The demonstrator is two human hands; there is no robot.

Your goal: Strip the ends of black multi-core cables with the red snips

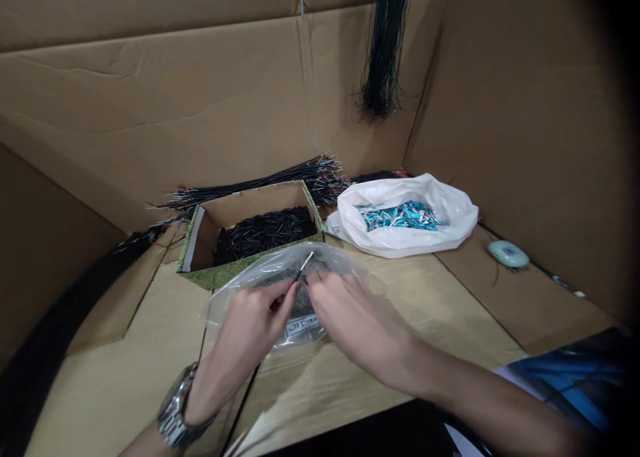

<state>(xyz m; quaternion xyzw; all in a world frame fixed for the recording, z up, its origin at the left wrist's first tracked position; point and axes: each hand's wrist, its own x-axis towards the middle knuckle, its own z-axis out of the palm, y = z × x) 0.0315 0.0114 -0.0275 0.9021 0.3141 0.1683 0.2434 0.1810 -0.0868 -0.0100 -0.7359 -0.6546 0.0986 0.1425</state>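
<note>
My left hand (257,313) pinches a thin black cable (303,267) with a pale, silvery tip that points up and away from me. Close beside that tip, my right hand (345,310) has its fingers curled downward; whatever they hold, if anything, is hidden. Both hands are over a clear plastic bag (225,303) holding many tiny greyish pieces and a printed label (301,325). Just behind the bag is an open green-edged box (197,280) filled with short black tubes (265,233).
A white plastic bag (345,207) with blue-and-silver pieces (400,215) lies at the back right. Behind the box are bundled black cables (280,177). Dark wires (383,77) hang above. A pale green rounded device (508,253) sits right. Cardboard walls (200,97) surround the table.
</note>
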